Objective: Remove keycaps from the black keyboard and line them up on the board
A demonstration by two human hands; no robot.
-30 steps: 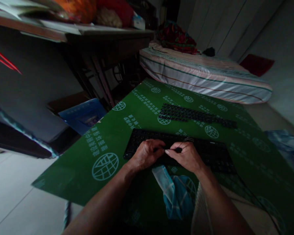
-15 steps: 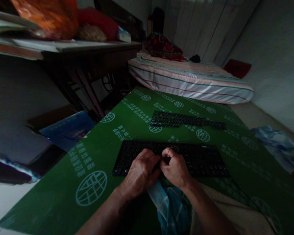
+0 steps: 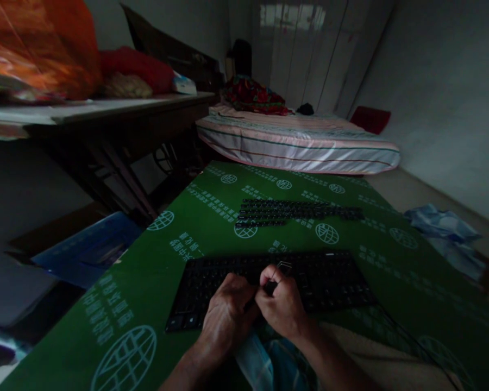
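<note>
A black keyboard (image 3: 330,282) lies on the green table. Both my hands are together over its middle. My left hand (image 3: 228,312) is closed, its fingertips turned in toward the right ones; what they pinch is hidden. My right hand (image 3: 281,304) is curled shut, and thin bent wires like those of a keycap puller (image 3: 284,265) show just above its fingers. A blue checked cloth (image 3: 255,361) runs up from below toward my left hand; whether I grip it is unclear. Beyond the keyboard, loose black keycaps (image 3: 301,209) lie in several rows.
The green tabletop (image 3: 204,228) has printed globes. A beige cloth (image 3: 358,347) and the keyboard cable (image 3: 407,331) are at front right. A bed (image 3: 301,146) stands behind; a side table (image 3: 146,111) with an orange bag (image 3: 44,49) is at left.
The view has tilted up and shifted right, so everything sits lower and further left. Both hands remain together over the keyboard, with little change in their grip.
</note>
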